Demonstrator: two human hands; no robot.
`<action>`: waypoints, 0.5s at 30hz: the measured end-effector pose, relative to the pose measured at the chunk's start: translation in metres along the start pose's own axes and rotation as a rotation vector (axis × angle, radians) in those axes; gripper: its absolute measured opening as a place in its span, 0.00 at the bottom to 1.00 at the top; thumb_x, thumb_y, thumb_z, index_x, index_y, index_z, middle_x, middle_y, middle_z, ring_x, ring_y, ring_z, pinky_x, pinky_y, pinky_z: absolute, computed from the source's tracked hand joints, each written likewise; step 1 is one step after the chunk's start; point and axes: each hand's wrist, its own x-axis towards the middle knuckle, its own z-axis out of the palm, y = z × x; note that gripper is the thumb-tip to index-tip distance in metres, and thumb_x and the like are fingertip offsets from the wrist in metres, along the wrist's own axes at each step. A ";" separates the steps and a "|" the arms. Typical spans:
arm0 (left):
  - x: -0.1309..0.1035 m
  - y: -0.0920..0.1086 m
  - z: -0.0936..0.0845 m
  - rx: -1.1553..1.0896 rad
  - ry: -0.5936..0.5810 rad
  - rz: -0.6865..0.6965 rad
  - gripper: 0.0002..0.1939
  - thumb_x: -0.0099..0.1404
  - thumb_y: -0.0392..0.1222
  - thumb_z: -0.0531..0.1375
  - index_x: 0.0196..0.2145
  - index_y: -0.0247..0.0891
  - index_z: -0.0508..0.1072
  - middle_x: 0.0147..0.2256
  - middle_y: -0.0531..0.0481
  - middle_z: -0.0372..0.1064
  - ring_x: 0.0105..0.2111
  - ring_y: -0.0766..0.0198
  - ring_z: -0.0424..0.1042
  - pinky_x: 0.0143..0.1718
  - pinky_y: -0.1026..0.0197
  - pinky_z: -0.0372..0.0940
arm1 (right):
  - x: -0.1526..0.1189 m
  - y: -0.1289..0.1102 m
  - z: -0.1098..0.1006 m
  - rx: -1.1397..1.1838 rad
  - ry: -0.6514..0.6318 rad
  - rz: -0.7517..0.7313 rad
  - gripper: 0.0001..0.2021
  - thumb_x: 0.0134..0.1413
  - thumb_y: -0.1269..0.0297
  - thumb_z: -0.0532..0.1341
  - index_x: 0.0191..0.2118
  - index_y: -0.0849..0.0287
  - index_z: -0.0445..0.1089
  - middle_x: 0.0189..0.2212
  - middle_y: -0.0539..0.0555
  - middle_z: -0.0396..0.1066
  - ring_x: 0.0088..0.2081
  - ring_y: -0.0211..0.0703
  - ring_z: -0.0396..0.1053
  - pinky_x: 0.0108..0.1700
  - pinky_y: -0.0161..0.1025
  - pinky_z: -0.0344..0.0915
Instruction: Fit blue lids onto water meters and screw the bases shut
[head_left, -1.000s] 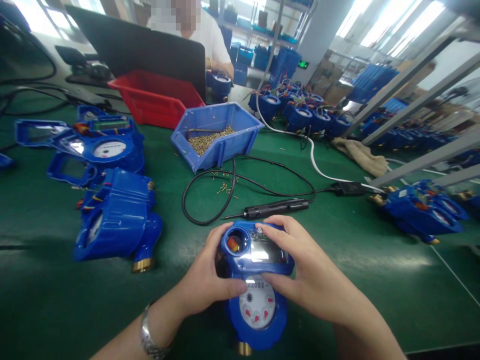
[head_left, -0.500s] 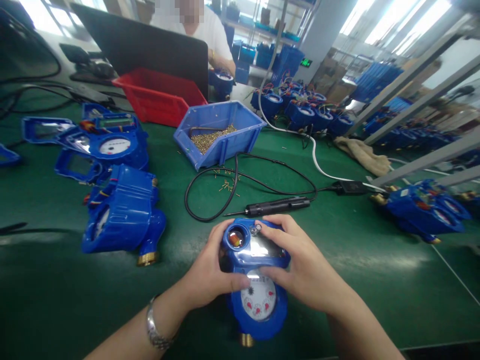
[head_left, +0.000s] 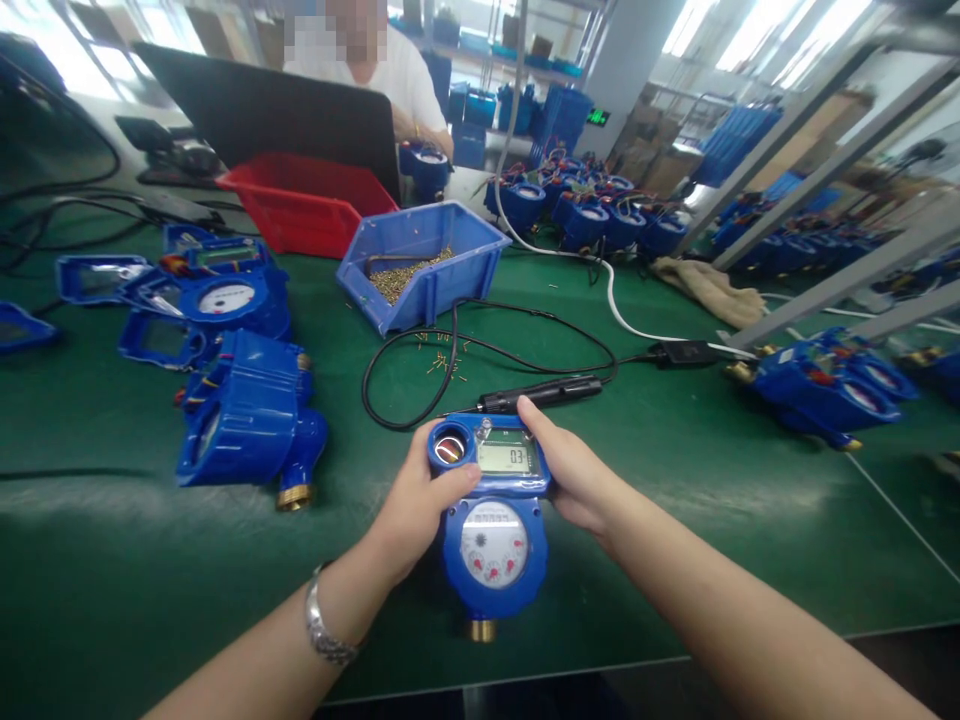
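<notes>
Green table | blue meter, long axis near-to-far | left hand, right hand: both touching, fingers clasping opposite sides

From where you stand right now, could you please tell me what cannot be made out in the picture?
All in the head view:
- Most fingers of the left hand and right hand: hidden by the blue meter.
- Counter digits on the dial: too small and blurred.
- Floor of the red bin: hidden by its near wall.
- Blue part at far left: cut off by the picture's edge.
</notes>
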 end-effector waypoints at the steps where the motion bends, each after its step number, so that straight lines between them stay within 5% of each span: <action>1: 0.000 -0.001 0.001 -0.002 0.005 0.007 0.29 0.52 0.43 0.65 0.49 0.38 0.59 0.43 0.47 0.68 0.46 0.53 0.67 0.48 0.52 0.61 | -0.001 0.000 0.001 0.011 0.016 0.006 0.20 0.57 0.53 0.55 0.40 0.68 0.71 0.31 0.61 0.75 0.30 0.44 0.73 0.37 0.41 0.71; 10: -0.003 0.000 0.005 -0.033 0.024 0.054 0.28 0.52 0.42 0.63 0.49 0.38 0.59 0.41 0.49 0.71 0.41 0.58 0.70 0.42 0.60 0.66 | 0.009 0.014 -0.004 0.084 0.109 -0.112 0.16 0.57 0.57 0.56 0.37 0.68 0.72 0.31 0.59 0.76 0.29 0.43 0.74 0.32 0.35 0.70; 15: 0.001 -0.006 -0.001 -0.001 0.033 0.055 0.34 0.49 0.44 0.66 0.52 0.36 0.58 0.45 0.44 0.69 0.45 0.55 0.69 0.46 0.57 0.64 | 0.010 0.014 -0.006 0.097 0.049 -0.136 0.16 0.57 0.57 0.56 0.39 0.67 0.72 0.30 0.59 0.76 0.31 0.44 0.74 0.34 0.37 0.71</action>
